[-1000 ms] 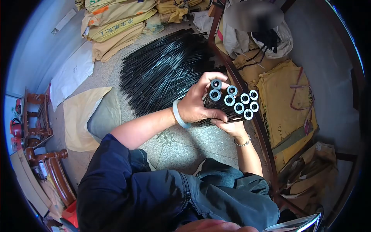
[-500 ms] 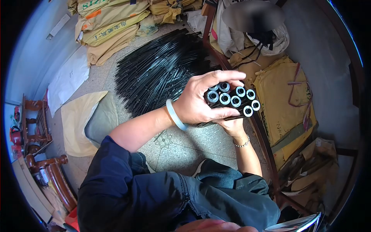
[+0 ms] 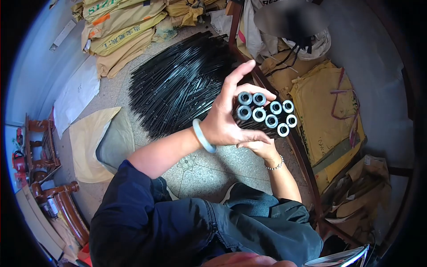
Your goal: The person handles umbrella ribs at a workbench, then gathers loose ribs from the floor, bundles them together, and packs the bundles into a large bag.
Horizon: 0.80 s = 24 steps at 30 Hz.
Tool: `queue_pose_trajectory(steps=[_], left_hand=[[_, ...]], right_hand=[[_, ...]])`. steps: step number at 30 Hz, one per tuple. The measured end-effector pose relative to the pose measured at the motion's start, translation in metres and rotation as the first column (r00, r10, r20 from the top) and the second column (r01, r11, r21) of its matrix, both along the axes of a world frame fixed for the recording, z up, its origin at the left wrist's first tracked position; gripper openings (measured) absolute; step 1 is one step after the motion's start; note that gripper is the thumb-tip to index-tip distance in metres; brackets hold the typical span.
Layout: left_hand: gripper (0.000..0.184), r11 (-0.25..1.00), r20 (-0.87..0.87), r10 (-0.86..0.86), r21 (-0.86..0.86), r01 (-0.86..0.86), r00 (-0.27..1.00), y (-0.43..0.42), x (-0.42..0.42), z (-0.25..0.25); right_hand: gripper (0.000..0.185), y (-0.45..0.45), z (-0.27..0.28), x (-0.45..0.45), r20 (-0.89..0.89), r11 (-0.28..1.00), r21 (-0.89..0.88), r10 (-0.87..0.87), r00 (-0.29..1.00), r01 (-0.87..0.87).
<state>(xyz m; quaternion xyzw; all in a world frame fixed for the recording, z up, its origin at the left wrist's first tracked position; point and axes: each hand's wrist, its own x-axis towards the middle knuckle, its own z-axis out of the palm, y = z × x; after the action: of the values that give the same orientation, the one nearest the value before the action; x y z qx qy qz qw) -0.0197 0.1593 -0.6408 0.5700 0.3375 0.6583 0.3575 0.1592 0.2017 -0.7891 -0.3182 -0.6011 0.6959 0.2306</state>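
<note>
A bundle of black tubes point(image 3: 267, 109) with pale ring-shaped ends facing up is held in front of me. My left hand point(image 3: 224, 118), with a pale bangle at its wrist, wraps the bundle's left side. Its thumb lies along the near side and another finger along the far side, while the index finger sticks up off the tubes. From below and behind, my right hand point(image 3: 265, 149) supports the bundle, mostly hidden by it. On the floor beyond lies a large heap of long black rods or tubes point(image 3: 182, 80).
Stacked yellow sacks point(image 3: 126, 33) stand at the back left. Flattened yellow sacks point(image 3: 316, 129) lie right of a dark metal bar point(image 3: 298, 155). An open paper sack point(image 3: 91, 144) lies on the left floor, near carved wooden furniture point(image 3: 62, 204).
My left index finger has lifted away from the tubes and now points up. The hand has shifted slightly down and left, uncovering more tube ends. The right hand stays beneath the bundle.
</note>
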Motion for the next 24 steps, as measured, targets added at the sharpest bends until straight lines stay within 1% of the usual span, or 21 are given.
queue_pose_trajectory(steps=[2, 3, 4, 6, 8, 10, 11, 12, 13, 14, 15, 16, 17, 18, 19, 20, 21, 22, 23, 24], left_hand=[[0.111, 0.992, -0.213, 0.106, 0.089, -0.088, 0.971, 0.0, -0.003, -0.033], [0.108, 0.99, -0.202, 0.035, -0.127, -0.062, 0.979, -0.005, -0.002, -0.067], [0.105, 0.941, -0.172, -0.024, -0.337, -0.036, 0.985, -0.011, 0.0, -0.102], [0.09, 0.903, -0.255, 0.071, -0.394, -0.17, 0.964, -0.011, 0.012, -0.139], [0.081, 0.879, -0.317, 0.079, -0.425, -0.216, 0.945, -0.005, 0.021, -0.118], [0.079, 0.908, -0.383, 0.151, -0.31, -0.281, 0.911, -0.004, 0.027, -0.109], [0.087, 0.809, -0.424, -0.019, -0.539, -0.236, 0.905, -0.006, 0.026, -0.104], [0.087, 0.8, -0.417, -0.022, -0.552, -0.234, 0.909, -0.008, 0.027, -0.118], [0.092, 0.737, -0.475, -0.039, -0.608, -0.296, 0.879, -0.013, 0.03, -0.141], [0.097, 0.67, -0.533, -0.066, -0.65, -0.358, 0.844, -0.016, 0.032, -0.166], [0.108, 0.609, -0.42, -0.145, -0.751, -0.254, 0.896, -0.017, 0.027, -0.192], [0.111, 0.545, -0.38, -0.158, -0.803, -0.241, 0.911, -0.021, 0.026, -0.22], [0.111, 0.482, -0.371, -0.165, -0.839, -0.253, 0.914, -0.026, 0.028, -0.249], [0.111, 0.419, -0.359, -0.171, -0.869, -0.263, 0.917, -0.032, 0.032, -0.28], [0.111, 0.382, -0.308, -0.2, -0.899, -0.216, 0.93, -0.038, 0.036, -0.317], [0.112, 0.344, -0.258, -0.226, -0.923, -0.171, 0.939, -0.04, 0.038, -0.34], [0.11, 0.304, -0.442, -0.332, -0.887, -0.349, 0.833, -0.043, 0.047, -0.339], [0.106, 0.368, -0.611, -0.373, -0.788, -0.493, 0.698, -0.051, 0.058, -0.345], [0.103, 0.41, -0.666, -0.399, -0.744, -0.527, 0.63, -0.056, 0.062, -0.353], [0.101, 0.453, -0.716, -0.418, -0.698, -0.555, 0.559, -0.056, 0.063, -0.351]], right_hand=[[0.082, 0.005, -0.011, -0.001, -0.011, 0.962, 0.268, 0.065, 0.998, -0.06], [0.072, 0.004, 0.006, -0.002, 0.162, 0.802, 0.559, 0.141, 0.977, -0.209], [0.05, 0.0, 0.002, -0.004, 0.165, 0.821, 0.558, 0.03, 0.986, -0.118], [0.031, 0.0, -0.061, 0.007, 0.062, 0.877, 0.48, -0.067, 0.996, 0.03], [0.024, -0.009, -0.035, 0.008, -0.059, 0.971, 0.205, -0.117, 0.991, 0.127], [0.018, -0.028, -0.019, 0.009, -0.012, 0.975, 0.119, -0.188, 0.982, 0.188], [0.017, -0.039, -0.023, 0.012, 0.066, 0.976, 0.047, -0.216, 0.974, 0.213], [0.017, -0.046, -0.028, 0.012, 0.138, 0.969, -0.015, -0.243, 0.96, 0.248], [0.02, -0.054, -0.042, 0.007, 0.095, 0.963, -0.045, -0.26, 0.961, 0.265], [0.03, -0.063, -0.059, 0.002, 0.155, 0.956, -0.103, -0.256, 0.954, 0.274], [0.037, -0.076, -0.077, -0.004, 0.118, 0.889, -0.329, -0.297, 0.948, 0.32], [0.045, -0.086, -0.097, -0.006, 0.093, 0.771, -0.538, -0.348, 0.933, 0.341], [0.049, -0.09, -0.126, -0.002, 0.162, 0.664, -0.679, -0.279, 0.947, 0.312], [0.054, -0.092, -0.146, 0.003, 0.216, 0.532, -0.796, -0.198, 0.956, 0.29], [0.058, -0.086, -0.141, 0.002, 0.321, 0.546, -0.781, -0.065, 0.945, 0.303], [0.061, -0.084, -0.174, 0.013, 0.328, 0.609, -0.768, 0.109, 0.938, 0.198], [0.062, -0.077, -0.18, 0.015, 0.387, 0.633, -0.761, 0.271, 0.881, 0.14], [0.064, -0.072, -0.185, 0.017, 0.438, 0.643, -0.762, 0.424, 0.792, 0.078], [0.057, -0.07, -0.189, 0.021, 0.446, 0.679, -0.734, 0.452, 0.772, 0.027], [0.057, -0.064, -0.19, 0.024, 0.446, 0.674, -0.738, 0.448, 0.775, 0.035]])
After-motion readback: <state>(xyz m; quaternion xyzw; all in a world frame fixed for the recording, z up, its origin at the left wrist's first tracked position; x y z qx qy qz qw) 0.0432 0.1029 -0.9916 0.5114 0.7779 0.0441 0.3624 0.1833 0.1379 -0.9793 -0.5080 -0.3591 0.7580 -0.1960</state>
